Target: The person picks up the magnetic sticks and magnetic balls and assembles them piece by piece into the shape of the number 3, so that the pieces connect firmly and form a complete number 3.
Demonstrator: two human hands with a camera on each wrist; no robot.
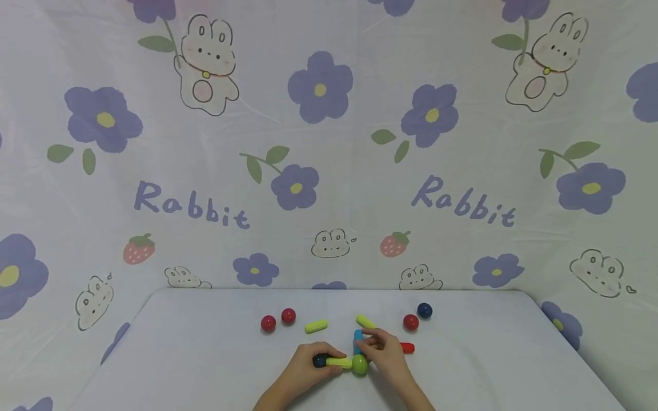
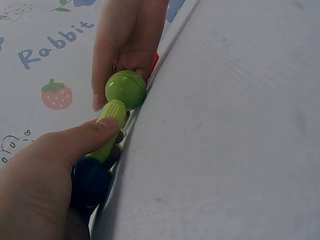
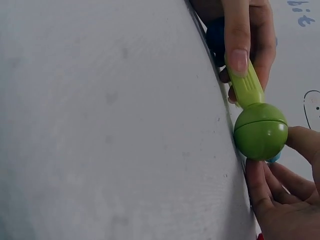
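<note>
The green ball [image 1: 360, 365] sits on the near part of the white table [image 1: 205, 365], between the two hands, at one end of a yellow-green rod [image 1: 339, 362]. The left hand [image 1: 307, 366] pinches that rod between thumb and fingers, with a dark blue ball [image 1: 320, 360] at its other end near the palm, probably to steady it while leaving the green ball free. The right hand [image 1: 388, 354] seems to pinch a blue rod [image 1: 358, 335] on the ball's far side, likely to line it up there; whether rod and ball are joined I cannot tell. Just past that hand lies a partly covered red rod [image 1: 408, 347]. Farther off, two loose rods [image 1: 316, 326], three red balls [image 1: 268, 323] and a second dark blue ball [image 1: 424, 310] lie spread out, presumably within reach. Behind hangs a rabbit-print cloth [image 1: 329, 148].
</note>
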